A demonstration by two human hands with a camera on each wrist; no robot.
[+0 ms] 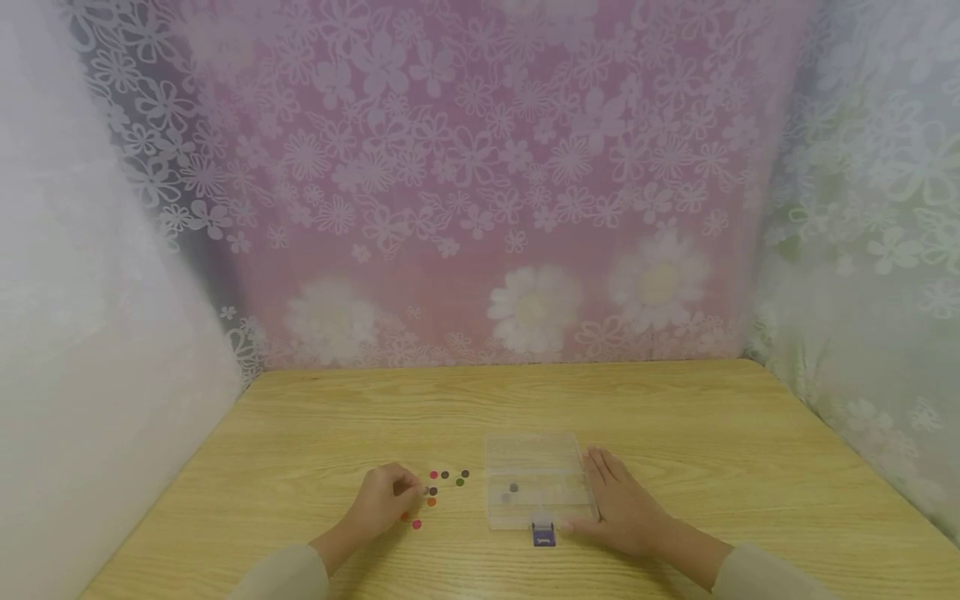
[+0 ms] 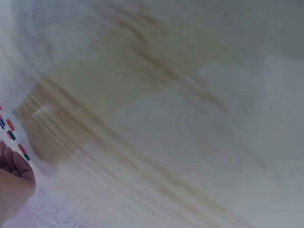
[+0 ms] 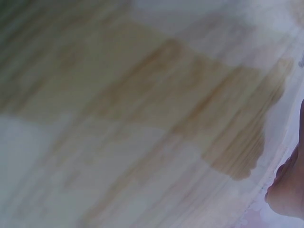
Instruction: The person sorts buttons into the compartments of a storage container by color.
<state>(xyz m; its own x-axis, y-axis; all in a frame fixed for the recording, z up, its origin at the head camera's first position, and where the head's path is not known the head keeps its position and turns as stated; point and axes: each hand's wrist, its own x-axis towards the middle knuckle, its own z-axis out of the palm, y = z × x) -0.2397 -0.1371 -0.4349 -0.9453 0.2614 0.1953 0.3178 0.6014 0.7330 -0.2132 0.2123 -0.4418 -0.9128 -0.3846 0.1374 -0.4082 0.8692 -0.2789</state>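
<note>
1 left hand point(image 1: 384, 502) seemingly pinches disc point(image 1: 426, 491); right hand point(image 1: 626, 510) touches box point(image 1: 534, 455).

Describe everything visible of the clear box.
The clear box looks plastic: rectangular, with crosswise dividing lines and a blue-purple latch on its near edge. It lies on the wood-grain table, right of the scattered discs. The right hand touches its right side. A small dark disc shows inside; open or shut, I cannot tell.

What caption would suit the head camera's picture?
Left hand at small coloured discs, right hand against a clear plastic box with a purple latch.
</note>
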